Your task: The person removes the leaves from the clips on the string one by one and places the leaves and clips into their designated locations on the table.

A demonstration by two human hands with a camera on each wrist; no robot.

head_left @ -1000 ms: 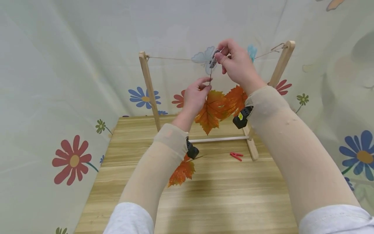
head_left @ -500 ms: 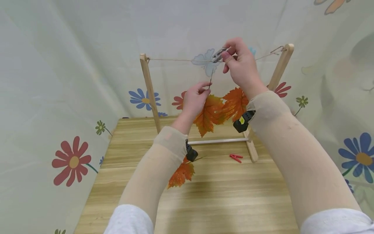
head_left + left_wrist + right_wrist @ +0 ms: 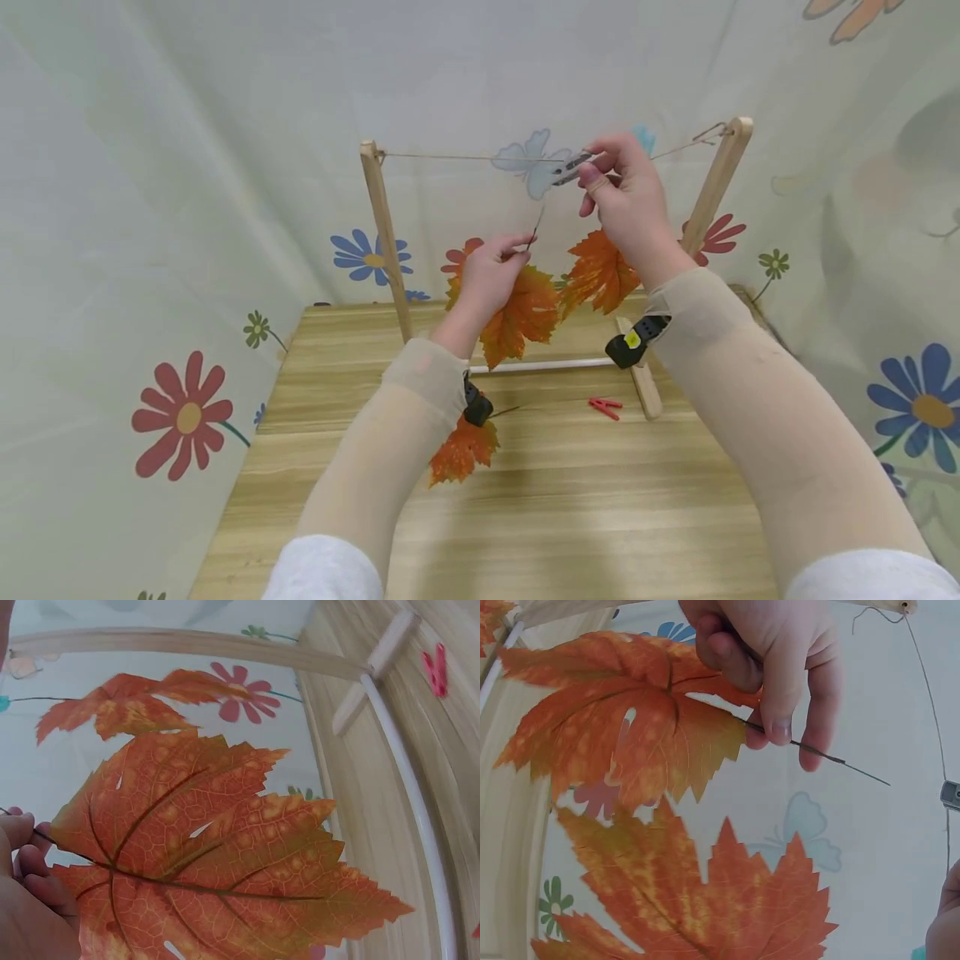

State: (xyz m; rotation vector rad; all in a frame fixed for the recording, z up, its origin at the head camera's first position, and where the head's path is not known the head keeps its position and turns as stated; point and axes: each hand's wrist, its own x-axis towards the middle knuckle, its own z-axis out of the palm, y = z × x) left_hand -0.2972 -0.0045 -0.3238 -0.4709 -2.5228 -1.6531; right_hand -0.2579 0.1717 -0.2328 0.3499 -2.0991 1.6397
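Observation:
My left hand point(image 3: 491, 277) pinches the dark stem of an orange maple leaf point(image 3: 521, 318) between thumb and fingers. The leaf hangs below that hand, and the bare wire tip of its stem point(image 3: 866, 774) points up towards the string point(image 3: 450, 157), short of it. At the string, my right hand point(image 3: 630, 196) pinches a grey clothespin point(image 3: 570, 169), tilted with its nose to the left. The stem tip is apart from the clothespin. A second maple leaf point(image 3: 600, 271) hangs to the right, partly behind my right wrist, below a light-blue clothespin point(image 3: 643, 137).
The string runs between two wooden posts point(image 3: 386, 233) of a stand with a white crossbar point(image 3: 555, 365). A red clothespin point(image 3: 604, 407) lies on the wooden table point(image 3: 600, 500) near the stand's right foot. Another maple leaf point(image 3: 463, 454) lies there, partly behind my left forearm.
The grey clothespin, earlier at the stem's tip, has moved right with my right hand and tilted. My left hand has lowered the leaf down and left, away from the string.

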